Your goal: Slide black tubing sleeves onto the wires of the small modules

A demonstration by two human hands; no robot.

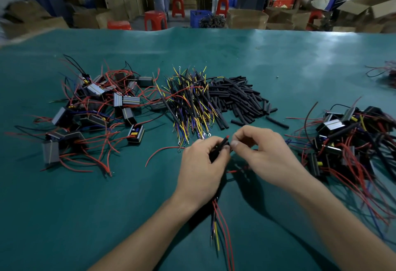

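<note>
My left hand (pixel 201 168) grips a small black module, mostly hidden in the palm; its red, yellow and blue wires (pixel 220 228) trail down from under the wrist. A black tubing sleeve (pixel 221 143) with a red wire tip poking from its top sits between both hands. My right hand (pixel 259 148) pinches that sleeve's end with thumb and forefinger. A heap of loose black sleeves (pixel 240 97) lies just beyond my hands.
Grey modules with red wires (pixel 96 107) are piled at the left. Another module pile (pixel 351 140) sits at the right. A bundle of sleeved yellow and blue wires (pixel 190 101) lies in the middle. Green mat (pixel 64 217) covers the table; stools, boxes and people stand beyond.
</note>
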